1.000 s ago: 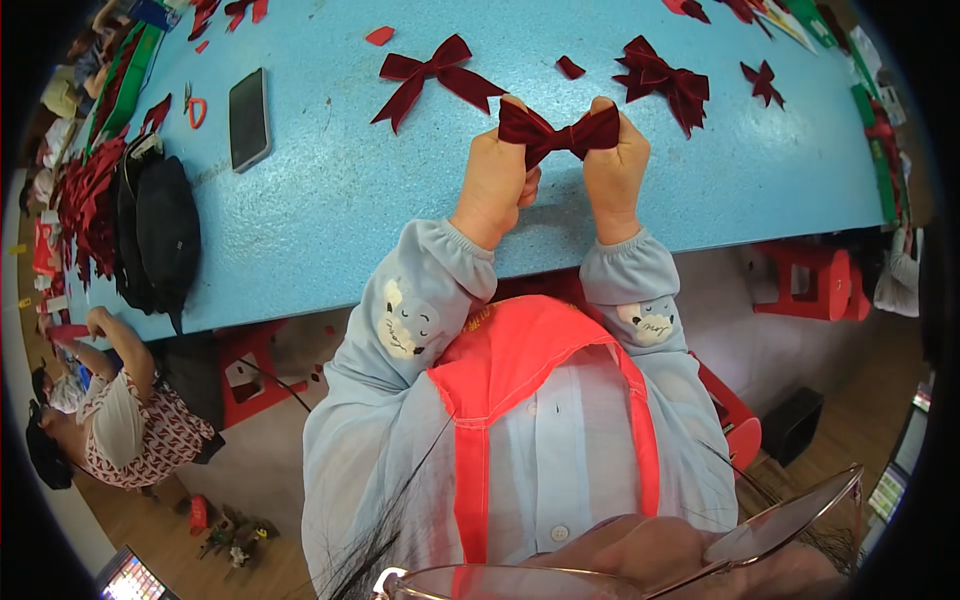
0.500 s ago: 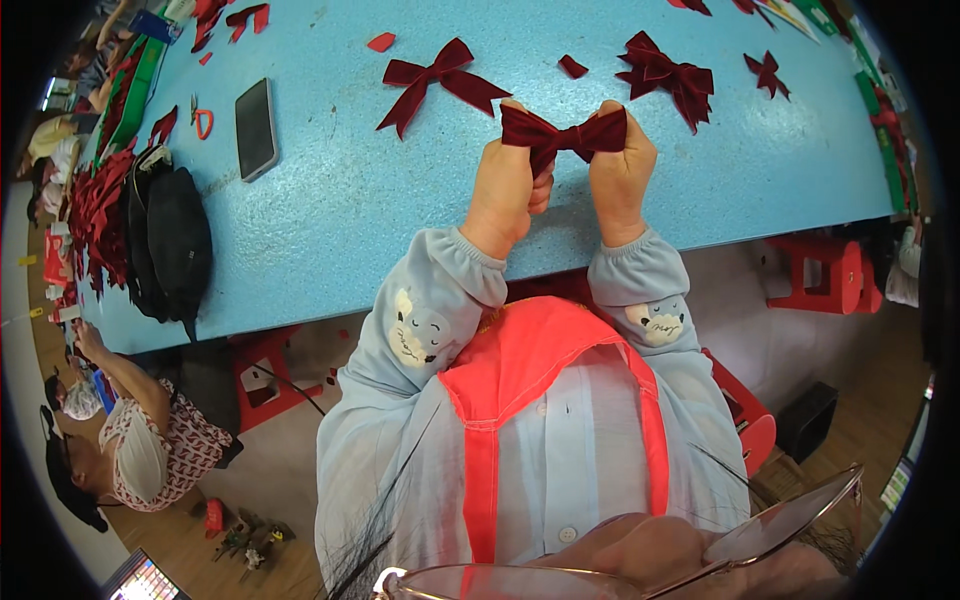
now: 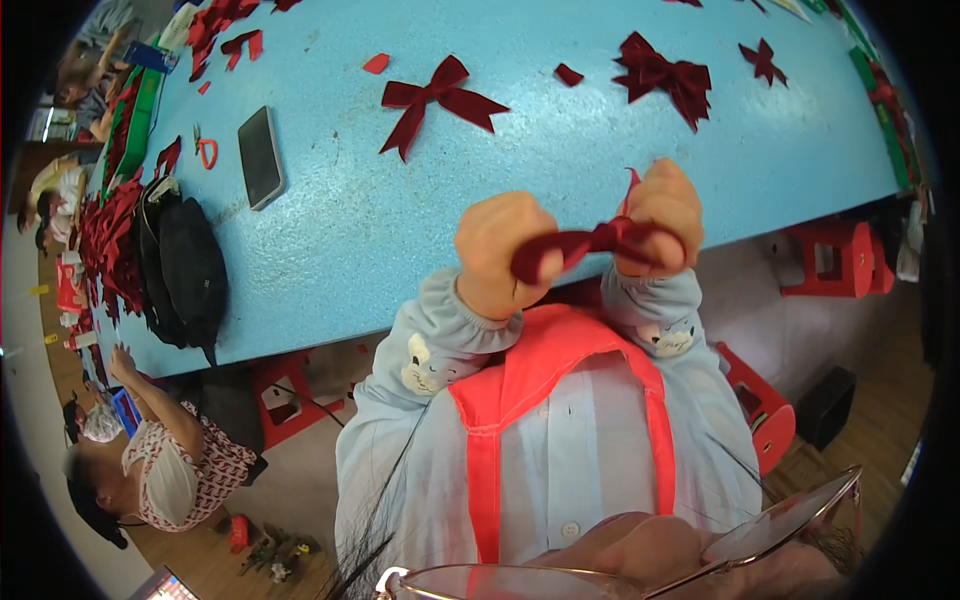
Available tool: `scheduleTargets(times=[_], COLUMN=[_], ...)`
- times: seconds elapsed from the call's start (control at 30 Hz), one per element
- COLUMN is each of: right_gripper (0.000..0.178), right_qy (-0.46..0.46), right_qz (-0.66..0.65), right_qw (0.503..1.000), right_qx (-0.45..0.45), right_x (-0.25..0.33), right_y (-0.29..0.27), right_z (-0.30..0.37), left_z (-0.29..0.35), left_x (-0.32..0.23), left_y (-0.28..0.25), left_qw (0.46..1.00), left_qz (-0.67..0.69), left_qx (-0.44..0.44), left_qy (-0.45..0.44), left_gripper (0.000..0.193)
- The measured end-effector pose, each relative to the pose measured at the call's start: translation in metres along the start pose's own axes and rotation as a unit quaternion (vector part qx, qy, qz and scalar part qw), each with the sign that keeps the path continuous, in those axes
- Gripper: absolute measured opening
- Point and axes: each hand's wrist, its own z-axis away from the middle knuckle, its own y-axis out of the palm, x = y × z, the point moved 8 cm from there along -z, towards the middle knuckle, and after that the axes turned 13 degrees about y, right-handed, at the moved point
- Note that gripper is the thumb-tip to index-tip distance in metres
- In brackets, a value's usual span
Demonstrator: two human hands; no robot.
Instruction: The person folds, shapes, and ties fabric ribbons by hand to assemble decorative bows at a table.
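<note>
A dark red velvet bow point(image 3: 600, 240) is stretched between my two hands, just over the table's near edge. My left hand point(image 3: 507, 245) is closed on its left loop, the thumb inside the loop. My right hand point(image 3: 660, 215) grips the right loop in the same way, and a thin ribbon tail stands up beside its fingers. Beyond my hands, a finished-looking bow point(image 3: 432, 97) with two long tails lies flat. Farther right are a fuller bow cluster point(image 3: 668, 80) and a small bow point(image 3: 763, 62).
On the blue table point(image 3: 340, 270) lie a phone point(image 3: 261, 158), orange-handled scissors point(image 3: 206, 152) and a ribbon scrap point(image 3: 568, 75). A black bag point(image 3: 185, 270) sits beside heaped red ribbon point(image 3: 112, 245) at left. Red stools point(image 3: 825, 260) stand below the edge; a co-worker point(image 3: 180, 450) sits at left.
Both hands have come closer to me with the bow and turned, so the backs of the fists now face up. The bow is tilted and its loops show from another side.
</note>
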Motion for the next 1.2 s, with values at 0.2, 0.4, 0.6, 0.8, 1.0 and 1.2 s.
scheduleTargets(times=[0.2, 0.4, 0.6, 0.8, 1.0, 1.2], right_gripper=[0.05, 0.053, 0.05, 0.041, 0.033, 0.051], right_qy=[-0.112, -0.14, -0.116, -0.112, -0.1, -0.077], right_qz=[-0.022, -0.026, -0.058, -0.072, -0.088, -0.071], right_qw=[0.993, 0.988, 0.99, 0.991, 0.991, 0.994], right_qx=[-0.038, -0.067, -0.051, -0.026, -0.006, 0.006], right_x=[0.038, 0.064, 0.07, 0.069, 0.062, 0.061], right_y=[-0.009, -0.009, -0.007, -0.007, -0.011, -0.011], right_z=[0.005, 0.0, 0.002, -0.001, -0.003, -0.005], left_z=[-0.007, -0.006, -0.003, -0.002, -0.013, -0.002], left_x=[-0.043, -0.061, -0.059, -0.057, -0.043, -0.04], left_y=[-0.006, -0.009, -0.017, -0.017, 0.019, 0.042], left_qw=[0.973, 0.969, 0.974, 0.978, 0.96, 0.916], left_qz=[-0.01, -0.009, 0.027, 0.057, 0.24, 0.374], left_qx=[0.12, 0.075, -0.014, -0.005, 0.121, 0.141], left_qy=[0.195, 0.235, 0.223, 0.202, 0.078, 0.029], left_gripper=[0.047, 0.039, 0.032, 0.032, 0.034, 0.031])
